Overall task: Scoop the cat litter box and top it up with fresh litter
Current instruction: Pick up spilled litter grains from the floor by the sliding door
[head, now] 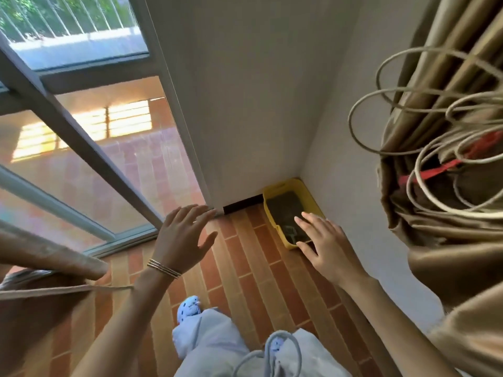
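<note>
We are noting the litter box (283,184) sitting on the tiled floor (245,281), tucked into the corner where two white walls are meeting, just beside the right-hand wall (340,159). Its rim is yellow. Dark litter (284,206) is covering its base, and something small is lying at its near end, too blurred to identify.

The left hand (182,235) is hovering above the floor near the foot of the door frame, with fingers straight and spread apart, gripping nothing. Thin bangles (164,268) are circling its wrist.

The right hand (324,240) is hovering over the box's near end with fingers straight and slightly apart, gripping nothing. It is covering the near right corner in the view — we cannot tell whether it is touching the rim.

A glass door (81,164) is standing at the left. A tan curtain (449,240) is hanging at the right, with a coiled cord (402,54) and a red strip (441,167) lying against it. Pale trousers (212,344) and a light-blue slipper (189,308) are showing below.
</note>
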